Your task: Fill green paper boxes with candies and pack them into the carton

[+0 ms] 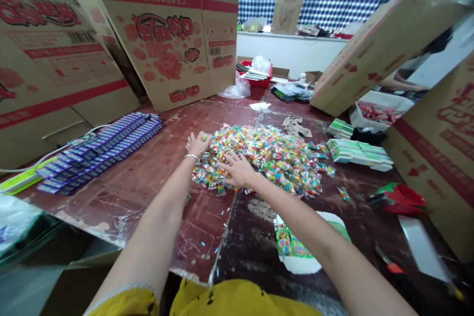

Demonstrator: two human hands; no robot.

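Note:
A wide pile of small clear-wrapped packets with colourful contents (274, 153) lies on the dark red table (155, 207). My left hand (197, 146), with a thin bracelet at the wrist, rests against the pile's left edge, its fingers apart. On the near left part of the pile lies my right hand (240, 170), fingers spread over the packets. Neither hand shows a packet gripped in it. Below my right forearm lies a flattened green and white printed carton (292, 244), partly covered by the arm.
Tall cardboard boxes (170, 39) stand at the left, another box (374, 54) leans at the right. Stacked purple packs (99, 150) lie left. Green-white cartons (359, 152), a red tape dispenser (402, 200) and a cutter knife (390, 262) lie right. Behind is a red basket (261, 81).

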